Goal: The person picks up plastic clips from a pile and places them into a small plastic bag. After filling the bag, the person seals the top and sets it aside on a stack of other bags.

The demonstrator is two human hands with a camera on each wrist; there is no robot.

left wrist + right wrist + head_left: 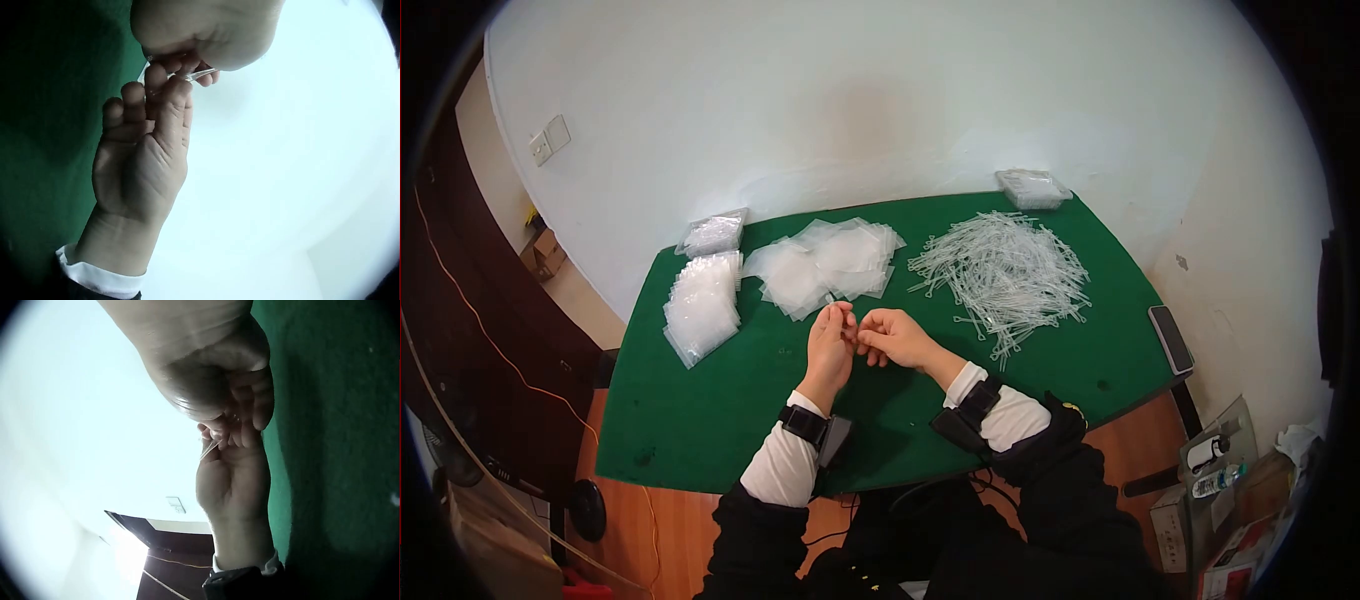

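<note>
Table (700, 420) ctr, bare around: L hand (832, 345), R hand (897, 340) pinch clear piece (203, 74).

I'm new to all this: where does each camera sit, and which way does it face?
Head: on the head, facing forward and down at the green table; sleeves, left hand and right hand show.
Left wrist: on the left wrist, facing along the palm to the fingertips; both hands show.
Right wrist: likewise, from the right wrist.
Shared: both wrist views show the hands pinching a clear piece.
</note>
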